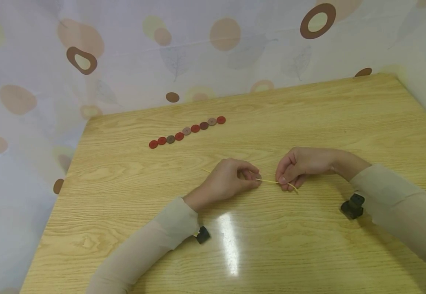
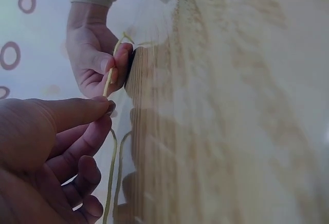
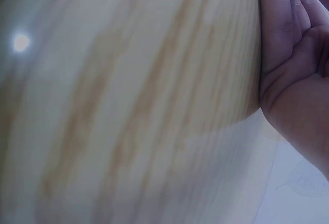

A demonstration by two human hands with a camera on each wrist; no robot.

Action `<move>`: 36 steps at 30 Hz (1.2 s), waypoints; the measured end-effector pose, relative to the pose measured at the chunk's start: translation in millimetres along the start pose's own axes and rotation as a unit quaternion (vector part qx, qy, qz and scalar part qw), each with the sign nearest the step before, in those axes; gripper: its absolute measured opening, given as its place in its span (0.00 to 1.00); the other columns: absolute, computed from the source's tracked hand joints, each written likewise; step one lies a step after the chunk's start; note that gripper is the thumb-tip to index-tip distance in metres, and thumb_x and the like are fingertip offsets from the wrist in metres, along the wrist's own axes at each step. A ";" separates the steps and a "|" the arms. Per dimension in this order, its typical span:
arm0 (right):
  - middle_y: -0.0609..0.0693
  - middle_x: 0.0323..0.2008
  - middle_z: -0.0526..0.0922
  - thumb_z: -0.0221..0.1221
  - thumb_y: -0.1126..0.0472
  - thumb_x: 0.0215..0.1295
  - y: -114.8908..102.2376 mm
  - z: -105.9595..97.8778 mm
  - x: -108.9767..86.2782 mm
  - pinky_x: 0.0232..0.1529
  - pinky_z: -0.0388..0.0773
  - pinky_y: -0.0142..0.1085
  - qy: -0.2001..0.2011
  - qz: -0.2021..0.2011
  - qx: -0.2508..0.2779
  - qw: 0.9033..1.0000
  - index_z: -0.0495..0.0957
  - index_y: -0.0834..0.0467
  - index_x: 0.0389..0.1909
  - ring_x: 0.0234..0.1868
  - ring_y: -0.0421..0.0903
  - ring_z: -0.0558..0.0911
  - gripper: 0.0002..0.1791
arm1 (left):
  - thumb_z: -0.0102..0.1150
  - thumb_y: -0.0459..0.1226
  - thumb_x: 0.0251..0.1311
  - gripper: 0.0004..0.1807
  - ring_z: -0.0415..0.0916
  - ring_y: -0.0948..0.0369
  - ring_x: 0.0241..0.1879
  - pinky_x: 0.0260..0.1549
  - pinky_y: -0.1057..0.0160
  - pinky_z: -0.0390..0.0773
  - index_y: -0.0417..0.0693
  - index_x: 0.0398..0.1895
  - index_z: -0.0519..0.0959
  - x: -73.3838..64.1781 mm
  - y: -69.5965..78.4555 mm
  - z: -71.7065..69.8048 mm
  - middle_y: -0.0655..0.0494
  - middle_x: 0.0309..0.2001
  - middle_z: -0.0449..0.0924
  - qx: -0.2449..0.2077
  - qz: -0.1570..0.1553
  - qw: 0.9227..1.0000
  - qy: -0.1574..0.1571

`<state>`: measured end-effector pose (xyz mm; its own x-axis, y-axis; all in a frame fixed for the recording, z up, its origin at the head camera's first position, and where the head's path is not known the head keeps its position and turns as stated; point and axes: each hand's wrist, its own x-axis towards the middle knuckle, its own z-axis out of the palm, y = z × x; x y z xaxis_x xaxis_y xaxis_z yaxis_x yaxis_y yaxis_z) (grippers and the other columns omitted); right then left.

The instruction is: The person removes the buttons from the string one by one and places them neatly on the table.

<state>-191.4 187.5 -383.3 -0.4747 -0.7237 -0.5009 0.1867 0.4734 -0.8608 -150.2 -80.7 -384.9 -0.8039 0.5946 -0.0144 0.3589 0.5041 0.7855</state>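
Observation:
A thin yellow cord (image 1: 268, 181) runs between the two hands above the table. My left hand (image 1: 231, 177) pinches a small dark button (image 2: 111, 107) between thumb and fingertips, where the cord meets it; whether the cord passes through its hole is hidden. One length of cord (image 2: 111, 167) hangs down past the left fingers in the left wrist view. My right hand (image 1: 297, 169) pinches the cord near one end, and a short tail sticks out beyond its fingers. In the right wrist view, only part of the right palm and fingers (image 3: 303, 54) shows.
A slanting row of several red, brown and tan buttons (image 1: 179, 136) lies on the wooden table (image 1: 125, 196) beyond the hands. Behind it hangs a patterned curtain (image 1: 194, 53). Dark wrist cameras sit under both sleeves.

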 end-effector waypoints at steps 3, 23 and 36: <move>0.58 0.34 0.86 0.64 0.63 0.67 0.2 -0.2 0.2 0.39 0.83 0.38 0.000 0.000 -0.001 1.000 0.82 0.69 0.41 0.35 0.44 0.84 0.11 | 0.73 0.39 0.59 0.12 0.78 0.69 0.31 0.33 0.69 0.76 0.48 0.45 0.87 -1.1 -1.1 -1.1 0.67 0.30 0.82 -0.004 0.001 1.000 0.002; 0.58 0.34 0.86 0.64 0.64 0.67 1.6 -1.1 0.8 0.39 0.83 0.37 -0.003 0.000 0.003 1.000 0.82 0.70 0.42 0.36 0.44 0.85 0.11 | 0.72 0.41 0.60 0.11 0.78 0.68 0.29 0.31 0.68 0.77 0.51 0.44 0.87 -6.0 -8.0 -7.5 0.67 0.30 0.82 -0.005 -0.004 1.000 0.017; 0.58 0.34 0.86 0.65 0.64 0.66 1.7 -1.0 0.2 0.39 0.83 0.38 -0.003 0.003 0.008 1.000 0.82 0.70 0.41 0.35 0.44 0.85 0.11 | 0.71 0.41 0.61 0.12 0.76 0.64 0.27 0.29 0.66 0.75 0.51 0.47 0.87 -9.8 -7.3 -16.3 0.65 0.30 0.81 0.006 -0.026 0.999 0.026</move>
<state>-192.1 188.6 -384.7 -0.4690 -0.7232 -0.5069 0.2042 0.4696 -0.8589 -152.7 -100.4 -380.5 -0.8444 0.5353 -0.0224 0.3222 0.5408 0.7770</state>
